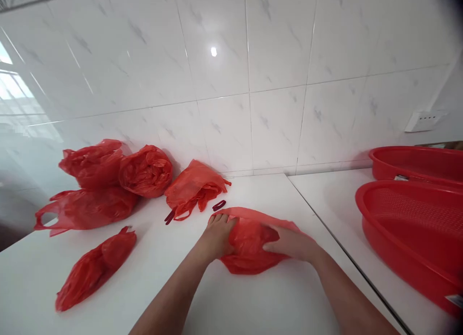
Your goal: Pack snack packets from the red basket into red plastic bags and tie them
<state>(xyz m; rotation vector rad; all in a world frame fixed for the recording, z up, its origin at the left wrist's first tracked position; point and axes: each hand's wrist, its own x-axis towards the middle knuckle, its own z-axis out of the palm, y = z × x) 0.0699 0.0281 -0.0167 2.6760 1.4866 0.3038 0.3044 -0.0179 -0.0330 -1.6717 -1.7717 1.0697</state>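
Observation:
A crumpled red plastic bag [249, 250] lies on the white tabletop in front of me, between my two hands. On its left side, my left hand [219, 236] grips the thin plastic, thumb toward the middle and fingers bent over the far edge. My right hand [291, 243] holds the bag's right side, its thumb showing and its fingers partly behind red film. Just beyond the bag sits a small dark red band [219, 205]. Another dark red band [170, 216] lies by a flattened red bag [195, 185].
Several filled red bags, including a rounded one [146, 172], are piled at the back left against the tiled wall [224, 74]. A long twisted red bag [97, 267] lies at left. Two red plastic baskets [394, 243] stand at right, past a table seam [336, 238].

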